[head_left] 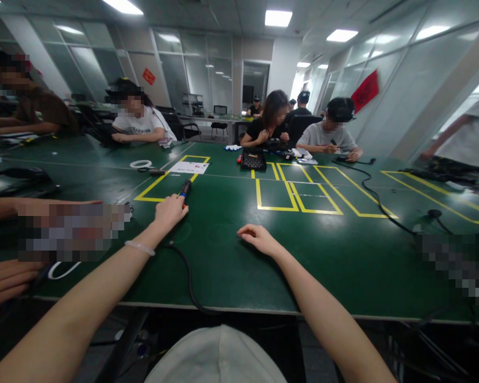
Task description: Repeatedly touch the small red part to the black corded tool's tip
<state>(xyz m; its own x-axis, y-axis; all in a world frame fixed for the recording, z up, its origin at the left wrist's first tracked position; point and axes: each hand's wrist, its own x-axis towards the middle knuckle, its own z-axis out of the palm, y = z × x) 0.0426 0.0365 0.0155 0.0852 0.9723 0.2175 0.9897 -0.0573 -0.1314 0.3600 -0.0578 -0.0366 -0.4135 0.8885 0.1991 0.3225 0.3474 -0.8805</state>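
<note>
My left hand (pixel 170 214) is closed around a black cylindrical tool (pixel 187 187) with blue and orange parts. Its dark end points away from me, and the rest is hidden by my fingers, so its exact kind is unclear. A white printed sheet (pixel 189 167) lies beyond it, inside a yellow taped outline (pixel 151 199). My right hand (pixel 258 238) rests over the green tabletop (pixel 223 266), fingers loosely bent and a little apart, with nothing in them. Under my left wrist a black cable (pixel 189 274) curves toward the near table edge.
Several yellow taped outlines (pixel 277 209) mark the table ahead. A black tray (pixel 253 159) sits at the far side, near seated people. Another person's hands (pixel 8 276) are close on my left. A cable (pixel 377 197) crosses on the right; a white loop (pixel 141 164) lies at left.
</note>
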